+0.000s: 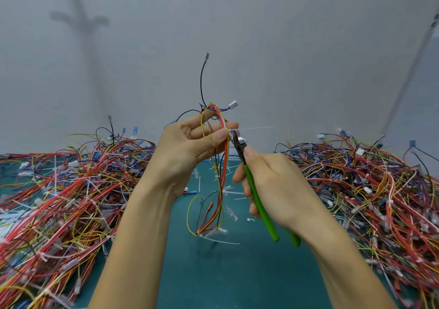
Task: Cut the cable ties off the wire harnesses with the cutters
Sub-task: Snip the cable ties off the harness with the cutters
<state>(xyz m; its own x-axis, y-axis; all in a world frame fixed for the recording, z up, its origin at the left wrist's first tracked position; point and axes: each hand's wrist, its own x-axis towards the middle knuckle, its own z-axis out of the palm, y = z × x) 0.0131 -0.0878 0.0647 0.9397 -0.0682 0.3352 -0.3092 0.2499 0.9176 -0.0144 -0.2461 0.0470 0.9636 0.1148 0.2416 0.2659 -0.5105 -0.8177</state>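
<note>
Above the green table (213, 275), the left hand (187, 147) pinches a dangling wire harness (222, 173) at its white cable tie (257, 128). The right hand (273, 185) grips the green-handled cutters (252, 185), their tips at the tie. A left pile (59, 190) and a right pile (368, 185) of tangled harnesses flank them.

My steel cutters (259, 201) have bright green handles and a black-and-silver head. My thin-wire harness (223, 166) runs red, yellow, black and white, its plastic cable tie (256, 127) pale white. The heaps of tangled wires (59, 190) are mostly red; the flat table mat (225, 273) is teal.
</note>
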